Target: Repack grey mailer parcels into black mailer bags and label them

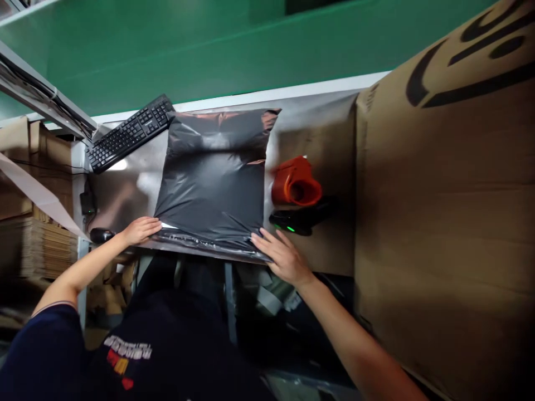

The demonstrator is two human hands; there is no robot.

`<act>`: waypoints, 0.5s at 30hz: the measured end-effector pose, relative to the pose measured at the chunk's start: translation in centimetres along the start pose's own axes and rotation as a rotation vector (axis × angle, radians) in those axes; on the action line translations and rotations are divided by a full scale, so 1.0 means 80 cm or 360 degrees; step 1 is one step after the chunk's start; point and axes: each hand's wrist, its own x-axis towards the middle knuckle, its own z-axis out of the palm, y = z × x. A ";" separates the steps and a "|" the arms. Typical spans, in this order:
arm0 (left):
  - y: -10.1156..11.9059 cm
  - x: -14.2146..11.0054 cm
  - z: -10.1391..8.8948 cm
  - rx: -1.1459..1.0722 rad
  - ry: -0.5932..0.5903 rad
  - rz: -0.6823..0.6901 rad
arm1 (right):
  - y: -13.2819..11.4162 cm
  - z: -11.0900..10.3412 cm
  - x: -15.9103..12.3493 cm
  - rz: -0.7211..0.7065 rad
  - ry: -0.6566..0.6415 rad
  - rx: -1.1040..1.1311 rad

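Both our hands press flat, fingers spread: left hand [140, 229] and right hand [281, 255] pinning the black bag [213, 178] probably sealing its strip; scanner [297, 221] at three o'clock.

Dark navy short-sleeved shirt [167, 356] — a thin pale edge at the sleeve hem, white, yellow and red print across the chest — forearms bare.

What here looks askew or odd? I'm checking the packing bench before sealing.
The keyboard lies at a slant at the table's far left corner, one end under the black bag. The bag's near edge overhangs the table, pressed by the left hand and right hand. Nothing looks spilled or damaged.
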 end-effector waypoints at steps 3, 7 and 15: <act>0.012 0.012 -0.002 -0.0233 0.0106 -0.0249 | -0.014 0.000 0.002 0.0363 0.0097 0.0048; 0.021 0.028 -0.012 -0.0482 0.0299 -0.0675 | -0.031 0.007 0.022 0.0801 0.0384 0.0134; 0.013 0.072 -0.012 -0.0926 0.0790 -0.1433 | -0.045 0.007 0.096 0.1421 0.0842 0.0306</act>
